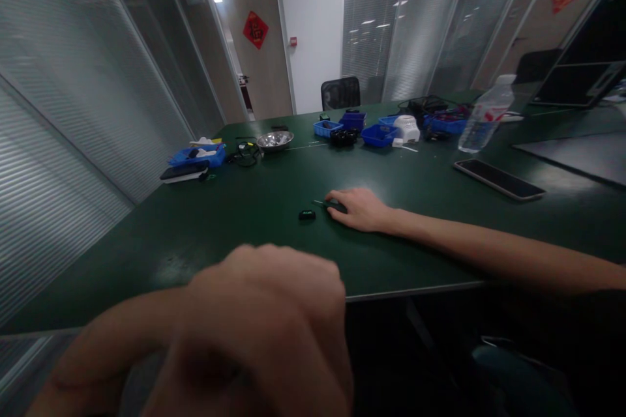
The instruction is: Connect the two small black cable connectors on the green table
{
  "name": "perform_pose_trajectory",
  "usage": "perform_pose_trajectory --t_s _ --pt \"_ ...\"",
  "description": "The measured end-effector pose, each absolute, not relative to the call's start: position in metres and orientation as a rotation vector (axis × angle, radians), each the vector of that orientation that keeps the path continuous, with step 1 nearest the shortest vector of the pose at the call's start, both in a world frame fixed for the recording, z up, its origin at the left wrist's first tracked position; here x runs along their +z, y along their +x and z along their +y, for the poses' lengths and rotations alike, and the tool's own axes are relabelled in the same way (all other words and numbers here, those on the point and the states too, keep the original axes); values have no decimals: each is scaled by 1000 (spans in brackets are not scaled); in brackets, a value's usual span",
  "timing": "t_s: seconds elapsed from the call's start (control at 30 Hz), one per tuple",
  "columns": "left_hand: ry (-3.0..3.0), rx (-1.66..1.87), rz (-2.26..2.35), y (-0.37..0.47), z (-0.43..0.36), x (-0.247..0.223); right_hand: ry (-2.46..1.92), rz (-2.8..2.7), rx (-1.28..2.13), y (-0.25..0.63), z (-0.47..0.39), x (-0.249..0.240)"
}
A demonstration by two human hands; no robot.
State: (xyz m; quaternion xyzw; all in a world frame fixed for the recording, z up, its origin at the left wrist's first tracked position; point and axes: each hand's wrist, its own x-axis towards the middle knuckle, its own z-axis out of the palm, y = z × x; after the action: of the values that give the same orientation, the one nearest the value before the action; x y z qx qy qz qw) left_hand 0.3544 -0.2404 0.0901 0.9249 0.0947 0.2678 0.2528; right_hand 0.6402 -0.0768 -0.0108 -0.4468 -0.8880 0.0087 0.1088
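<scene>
My right hand [359, 208] is stretched out flat on the dark green table [235, 208], its fingers closed over a small dark object [334, 206] with a thin tip poking out to the left. A second small black piece [307, 214] lies just left of it, untouched. My left hand [264, 332] is raised close to the camera, blurred, curled into a fist; nothing shows inside it.
A phone [499, 178] and a water bottle [485, 118] lie at the right. Along the far edge stand blue trays [379, 135], a metal bowl [274, 139], a white device [407, 128] and cables. A blue tray with a dark case [195, 159] sits far left. Glass walls surround the room.
</scene>
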Motion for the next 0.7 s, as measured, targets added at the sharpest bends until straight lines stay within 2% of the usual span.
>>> perform_pose_trajectory --t_s 0.13,0.3,0.43,0.7 --pt "2322 1041 393 376 -154 70 -1249 -2586 27 641 -77 -11" --pt "2395 772 922 358 -79 13 -1164 -2567 69 642 -77 -11" --pt "2473 606 921 345 -63 -11 -1128 -2539 65 643 -77 -12" --pt "2493 592 834 349 -63 -11 -987 -2547 119 644 -79 -12"
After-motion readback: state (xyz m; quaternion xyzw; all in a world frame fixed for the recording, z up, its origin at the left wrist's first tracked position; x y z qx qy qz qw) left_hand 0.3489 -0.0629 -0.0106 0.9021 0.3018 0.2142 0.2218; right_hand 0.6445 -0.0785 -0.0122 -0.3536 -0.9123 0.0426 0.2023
